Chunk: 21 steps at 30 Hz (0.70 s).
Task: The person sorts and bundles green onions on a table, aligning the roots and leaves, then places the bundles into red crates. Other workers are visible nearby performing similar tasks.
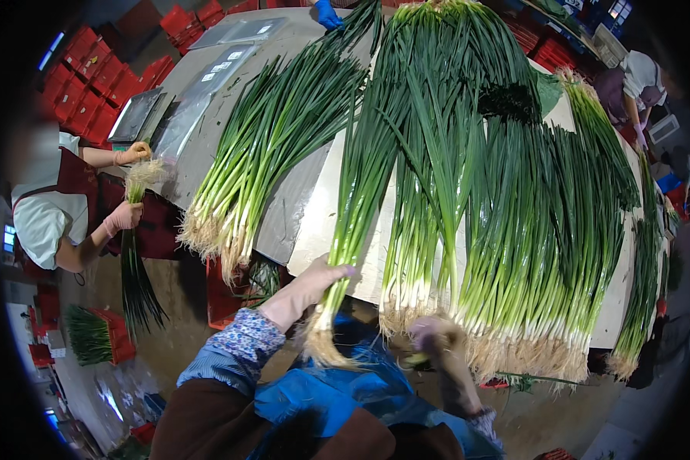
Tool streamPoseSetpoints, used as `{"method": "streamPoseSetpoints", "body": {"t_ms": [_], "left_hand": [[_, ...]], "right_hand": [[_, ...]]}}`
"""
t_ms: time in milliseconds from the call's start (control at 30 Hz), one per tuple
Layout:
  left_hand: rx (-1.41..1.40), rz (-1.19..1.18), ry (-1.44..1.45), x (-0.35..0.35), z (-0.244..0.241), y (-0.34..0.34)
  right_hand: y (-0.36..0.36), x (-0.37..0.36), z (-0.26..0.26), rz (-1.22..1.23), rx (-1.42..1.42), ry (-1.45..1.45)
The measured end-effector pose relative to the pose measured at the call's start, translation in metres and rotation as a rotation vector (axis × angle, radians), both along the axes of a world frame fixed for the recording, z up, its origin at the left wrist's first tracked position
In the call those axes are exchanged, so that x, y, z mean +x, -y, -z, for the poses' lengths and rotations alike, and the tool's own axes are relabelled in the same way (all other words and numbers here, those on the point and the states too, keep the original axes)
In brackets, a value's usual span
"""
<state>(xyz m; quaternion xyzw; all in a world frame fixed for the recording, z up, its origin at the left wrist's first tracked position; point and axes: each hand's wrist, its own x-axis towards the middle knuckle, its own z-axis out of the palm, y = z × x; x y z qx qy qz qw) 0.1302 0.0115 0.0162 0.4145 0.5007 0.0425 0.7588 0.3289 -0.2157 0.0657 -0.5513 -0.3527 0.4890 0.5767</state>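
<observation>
My left hand [324, 277] is closed around a bunch of long, leafy green alliums [349, 230], just above its pale bases. The bunch's tan roots hang over the table edge, close to the blue apron [333, 391] on my front. Blurred, my right hand [437, 339] is beside the roots of a row of similar stalks [411, 270]. Something small and yellowish-green shows under its fingers, but I cannot tell whether it is held. Rightward, a denser row of rooted stalks [529, 247] covers the pale tabletop [316, 221], roots towards me.
At left, a co-worker's gloved hands [125, 215] handle a rooted bunch. Another loose pile [276, 144] lies between us, near clear plastic bags [207, 80]. A blue-gloved hand [328, 14] reaches in at the far edge. Under the table stands a red crate [221, 302].
</observation>
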Motion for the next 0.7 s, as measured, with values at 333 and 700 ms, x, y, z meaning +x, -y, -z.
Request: {"method": "streamPoseSetpoints", "body": {"t_ms": [333, 700], "left_hand": [[0.067, 0.065, -0.044, -0.128, 0.009, 0.057], [0.102, -0.047, -0.033, -0.150, 0.032, 0.100]], "right_hand": [[0.306, 0.163, 0.005, 1.093, -0.520, 0.395], [0.090, 0.094, -0.038, 0.682, -0.401, 0.571]]}}
